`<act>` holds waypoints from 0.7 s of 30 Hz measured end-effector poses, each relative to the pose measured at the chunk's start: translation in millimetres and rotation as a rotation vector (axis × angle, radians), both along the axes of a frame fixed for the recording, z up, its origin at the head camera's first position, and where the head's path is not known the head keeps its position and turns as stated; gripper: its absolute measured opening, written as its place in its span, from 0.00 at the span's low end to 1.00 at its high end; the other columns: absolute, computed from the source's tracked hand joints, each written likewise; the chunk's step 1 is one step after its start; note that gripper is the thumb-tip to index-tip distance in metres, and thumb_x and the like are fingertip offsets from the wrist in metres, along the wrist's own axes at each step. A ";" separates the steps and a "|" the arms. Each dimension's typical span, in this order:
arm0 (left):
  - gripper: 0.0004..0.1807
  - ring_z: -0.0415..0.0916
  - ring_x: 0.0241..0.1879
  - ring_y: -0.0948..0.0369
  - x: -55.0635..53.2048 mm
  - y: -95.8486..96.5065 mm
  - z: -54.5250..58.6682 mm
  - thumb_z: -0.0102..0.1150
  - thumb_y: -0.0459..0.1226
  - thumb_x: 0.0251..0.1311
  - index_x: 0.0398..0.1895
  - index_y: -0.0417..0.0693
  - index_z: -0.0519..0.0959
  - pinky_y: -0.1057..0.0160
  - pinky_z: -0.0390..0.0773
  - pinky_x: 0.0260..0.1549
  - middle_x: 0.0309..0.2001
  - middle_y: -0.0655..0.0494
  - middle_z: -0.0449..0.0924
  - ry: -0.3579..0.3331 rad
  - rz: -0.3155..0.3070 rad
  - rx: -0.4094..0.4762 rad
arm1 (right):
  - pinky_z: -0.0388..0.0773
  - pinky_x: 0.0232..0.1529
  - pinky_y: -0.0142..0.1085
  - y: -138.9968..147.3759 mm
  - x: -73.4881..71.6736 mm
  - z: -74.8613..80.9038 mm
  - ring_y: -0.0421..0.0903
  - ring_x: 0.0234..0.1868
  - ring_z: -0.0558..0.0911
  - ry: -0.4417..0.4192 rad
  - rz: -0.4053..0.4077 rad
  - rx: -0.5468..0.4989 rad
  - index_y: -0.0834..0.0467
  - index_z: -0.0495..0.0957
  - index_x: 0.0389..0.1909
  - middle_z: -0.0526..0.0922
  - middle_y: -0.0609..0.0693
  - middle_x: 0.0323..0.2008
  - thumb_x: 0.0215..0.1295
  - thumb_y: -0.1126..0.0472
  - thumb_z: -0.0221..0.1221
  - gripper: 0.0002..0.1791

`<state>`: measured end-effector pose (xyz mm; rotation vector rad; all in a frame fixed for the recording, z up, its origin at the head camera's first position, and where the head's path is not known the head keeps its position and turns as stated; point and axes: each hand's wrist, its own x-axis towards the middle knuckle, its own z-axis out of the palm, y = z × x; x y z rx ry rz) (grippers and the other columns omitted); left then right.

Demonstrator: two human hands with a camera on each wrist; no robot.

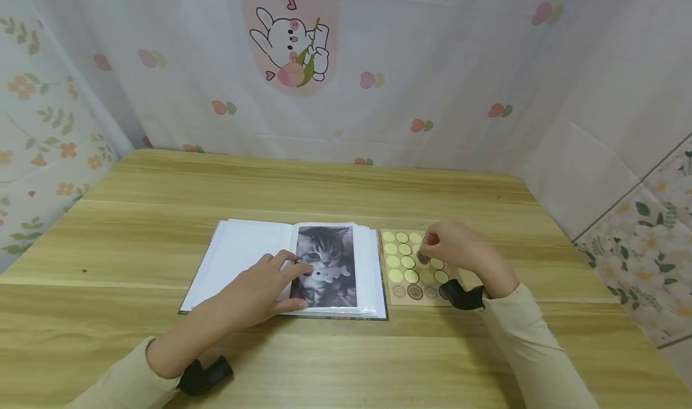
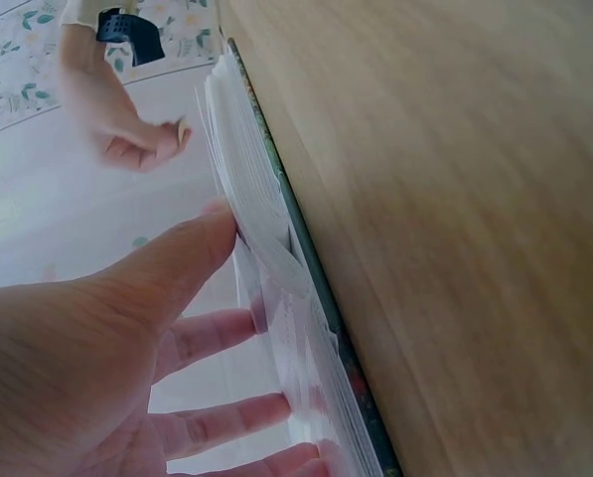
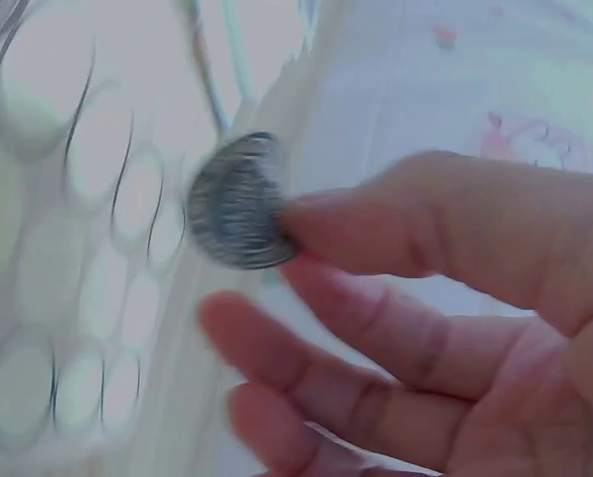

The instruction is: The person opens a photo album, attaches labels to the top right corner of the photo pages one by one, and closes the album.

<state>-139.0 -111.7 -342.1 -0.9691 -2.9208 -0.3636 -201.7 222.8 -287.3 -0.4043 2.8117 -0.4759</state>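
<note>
My left hand rests with spread fingers on an open photo album. Its fingertips lie on a black-and-white kitten photo in a clear sleeve on the right-hand page. In the left wrist view the thumb touches the edges of the stacked album pages. Between thumb and index finger, my right hand pinches a round dark printed sticker. That hand is over the right part of a kraft sticker sheet, which has rows of pale circles and a row of printed round stickers at the bottom.
The sheet lies close to the album's right edge on a wooden table. Behind the table hangs a pale curtain with a rabbit print. Black wrist straps sit at both sleeves.
</note>
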 end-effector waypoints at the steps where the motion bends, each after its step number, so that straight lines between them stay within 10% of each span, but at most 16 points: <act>1: 0.30 0.72 0.46 0.50 -0.1 0.3 0.3 0.60 0.53 0.55 0.60 0.53 0.71 0.54 0.77 0.40 0.53 0.47 0.71 -0.004 0.000 0.000 | 0.66 0.27 0.33 -5.0 -0.9 0.0 0.42 0.25 0.70 0.011 0.001 -0.017 0.60 0.77 0.26 0.75 0.47 0.23 0.60 0.60 0.55 0.08; 21: 0.30 0.72 0.48 0.49 0.0 0.1 1.6 0.60 0.53 0.55 0.60 0.53 0.71 0.52 0.77 0.41 0.54 0.47 0.70 -0.014 0.012 -0.002 | 0.67 0.30 0.31 -86.3 -39.0 -23.0 0.44 0.33 0.73 0.036 -0.040 -0.263 0.60 0.83 0.33 0.83 0.53 0.36 0.59 0.57 0.61 0.10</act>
